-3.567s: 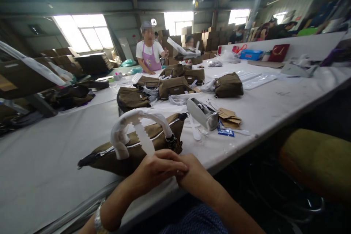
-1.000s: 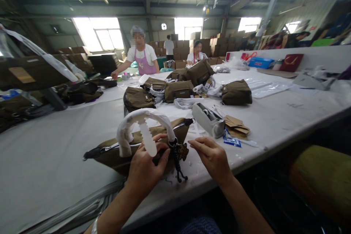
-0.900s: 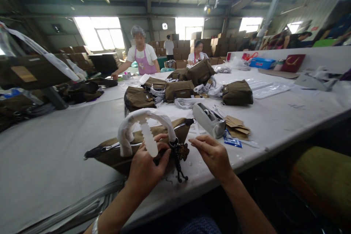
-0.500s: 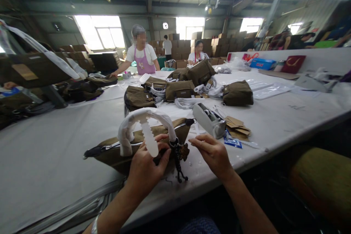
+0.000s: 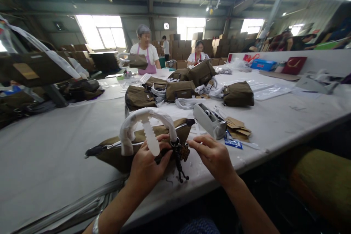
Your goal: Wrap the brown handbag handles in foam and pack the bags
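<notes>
An olive-brown handbag point(image 5: 109, 150) with a silver zipper lies before me, its handle point(image 5: 161, 116) wrapped in white paper. A white strip with a wavy edge point(image 5: 150, 137) hangs down from the handle. My left hand point(image 5: 149, 162) is closed on the bag's near side, below the handle; its fingertips are partly hidden behind the strip. A dark charm with a patterned brown piece point(image 5: 185, 152) and black cord ends hangs at the handle's right base. Just right of the charm, my right hand point(image 5: 212, 155) is closed in a pinch; what it holds is too small to name.
A grey tape dispenser point(image 5: 210, 120), brown paper tags point(image 5: 238, 128) and a blue-and-white packet point(image 5: 233, 142) lie to the right. Several olive bags point(image 5: 180, 90) sit farther back. Across the table point(image 5: 285, 117), a co-worker point(image 5: 149, 53) holds another bag point(image 5: 137, 60). A bag hangs at left.
My right hand has moved slightly left, closer to the charm. The co-worker across the table has lifted a bag from the table. My left hand stays on the handbag.
</notes>
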The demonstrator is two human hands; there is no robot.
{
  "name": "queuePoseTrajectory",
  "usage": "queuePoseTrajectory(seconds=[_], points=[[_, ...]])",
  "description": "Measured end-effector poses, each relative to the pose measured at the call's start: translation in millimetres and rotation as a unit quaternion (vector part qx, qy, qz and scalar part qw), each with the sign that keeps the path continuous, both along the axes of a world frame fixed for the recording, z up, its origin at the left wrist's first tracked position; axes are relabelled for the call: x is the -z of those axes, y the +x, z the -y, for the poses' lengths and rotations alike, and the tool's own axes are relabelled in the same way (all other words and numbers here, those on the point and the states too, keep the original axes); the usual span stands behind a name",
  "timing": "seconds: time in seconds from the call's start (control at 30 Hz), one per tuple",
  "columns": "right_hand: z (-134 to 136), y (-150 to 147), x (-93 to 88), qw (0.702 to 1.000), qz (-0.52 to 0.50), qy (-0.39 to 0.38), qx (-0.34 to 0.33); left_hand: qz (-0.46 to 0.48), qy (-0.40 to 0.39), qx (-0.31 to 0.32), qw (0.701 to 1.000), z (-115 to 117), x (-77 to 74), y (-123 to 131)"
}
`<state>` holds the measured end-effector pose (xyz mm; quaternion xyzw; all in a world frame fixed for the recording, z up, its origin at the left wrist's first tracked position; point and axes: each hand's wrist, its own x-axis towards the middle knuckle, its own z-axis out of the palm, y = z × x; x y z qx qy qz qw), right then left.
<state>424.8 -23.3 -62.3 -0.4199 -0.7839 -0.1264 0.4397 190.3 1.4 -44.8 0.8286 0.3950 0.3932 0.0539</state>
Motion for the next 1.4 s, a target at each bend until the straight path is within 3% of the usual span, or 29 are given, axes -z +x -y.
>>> queuePoseTrajectory(seconds=[0.77, 1.07, 1.4], points=[[-11.6, 1.2, 18.7, 0.985, -0.128, -0.09, -0.076, -0.009, 0.007, 0.007, 1.0, -3.8, 4.0, -1.8], [0.0, -2.3, 6.8, 0.998, -0.045, -0.047, -0.025, -0.012, 0.006, 0.006, 1.0, -3.4, 3.1, -2.0], [0.3, -0.4, 5.6, 0.998, -0.042, -0.042, -0.013, -0.006, -0.002, 0.006, 1.0, -3.2, 1.4, -0.6]])
